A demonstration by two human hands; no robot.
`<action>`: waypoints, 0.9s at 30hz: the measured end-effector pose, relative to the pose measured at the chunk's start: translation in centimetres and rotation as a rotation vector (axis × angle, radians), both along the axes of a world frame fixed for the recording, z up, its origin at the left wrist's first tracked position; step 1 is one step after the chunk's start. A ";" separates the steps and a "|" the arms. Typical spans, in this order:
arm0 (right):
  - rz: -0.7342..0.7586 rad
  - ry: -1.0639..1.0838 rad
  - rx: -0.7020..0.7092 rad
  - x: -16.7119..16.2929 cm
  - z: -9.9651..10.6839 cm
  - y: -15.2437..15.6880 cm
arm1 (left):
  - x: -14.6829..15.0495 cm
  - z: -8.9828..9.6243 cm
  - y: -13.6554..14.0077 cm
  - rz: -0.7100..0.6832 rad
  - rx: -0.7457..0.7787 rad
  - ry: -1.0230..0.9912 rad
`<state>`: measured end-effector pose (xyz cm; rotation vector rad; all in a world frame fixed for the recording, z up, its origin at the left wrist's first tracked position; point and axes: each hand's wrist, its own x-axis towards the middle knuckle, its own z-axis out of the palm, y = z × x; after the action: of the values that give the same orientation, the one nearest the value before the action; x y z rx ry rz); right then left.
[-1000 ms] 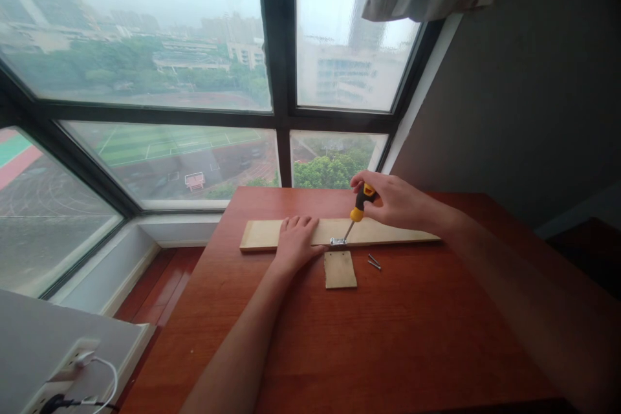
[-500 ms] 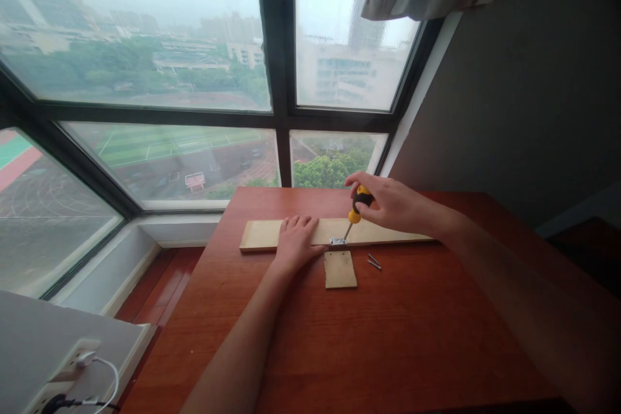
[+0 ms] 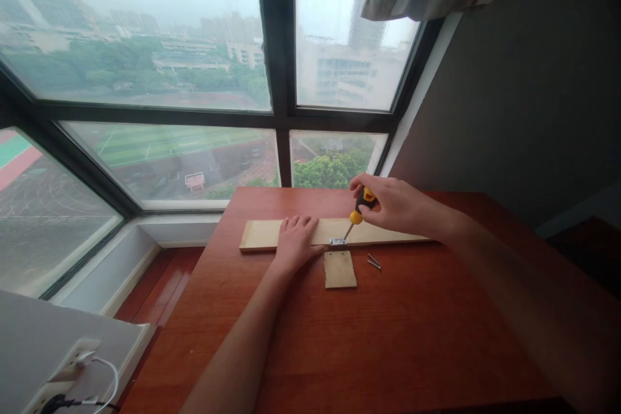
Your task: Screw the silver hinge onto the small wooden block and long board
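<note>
A long pale wooden board (image 3: 261, 234) lies across the table, with a small metal hinge (image 3: 338, 241) at its near edge. My left hand (image 3: 297, 242) rests flat on the board, left of the hinge, with its fingers spread. In my right hand (image 3: 388, 202) is a screwdriver (image 3: 356, 215) with a yellow and black handle. It leans to the right, its tip at the right end of the hinge; whether a screw sits under the tip is too small to tell. A small square wooden piece (image 3: 340, 270) with two holes lies just in front of the hinge.
Two loose screws (image 3: 373, 262) lie right of the square piece on the reddish-brown table (image 3: 388, 336). Large windows (image 3: 208, 162) stand behind the table. A wall socket with plugged-in cables (image 3: 80, 362) is at the lower left.
My right hand has shifted slightly to the right, and the screwdriver's handle leans a little more to the right. My left hand and the board have stayed put.
</note>
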<state>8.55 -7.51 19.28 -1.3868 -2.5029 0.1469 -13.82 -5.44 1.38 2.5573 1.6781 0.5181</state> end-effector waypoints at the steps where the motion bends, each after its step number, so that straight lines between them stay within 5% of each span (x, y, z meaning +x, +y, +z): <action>1: -0.018 -0.026 -0.011 0.0 0.1 -0.1 | 0.0 0.0 0.0 0.000 -0.002 0.000; 8: -0.402 -0.344 0.159 -0.9 0.5 -0.8 | 0.0 -0.1 0.0 0.003 -0.007 -0.005; 16: -0.127 -0.150 0.020 -0.1 0.8 -0.7 | 0.0 0.0 0.0 0.000 -0.008 -0.004; 23: -0.423 -0.347 0.210 -0.9 0.4 -0.7 | 0.0 0.0 0.0 0.005 -0.011 -0.011; 27: -0.304 -0.238 0.153 -0.6 0.5 -0.4 | 0.0 -0.1 0.0 0.000 0.000 -0.015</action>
<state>7.91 -7.87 19.79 -1.7830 -2.3806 -0.2802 -13.83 -5.43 1.31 2.5475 1.6732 0.5356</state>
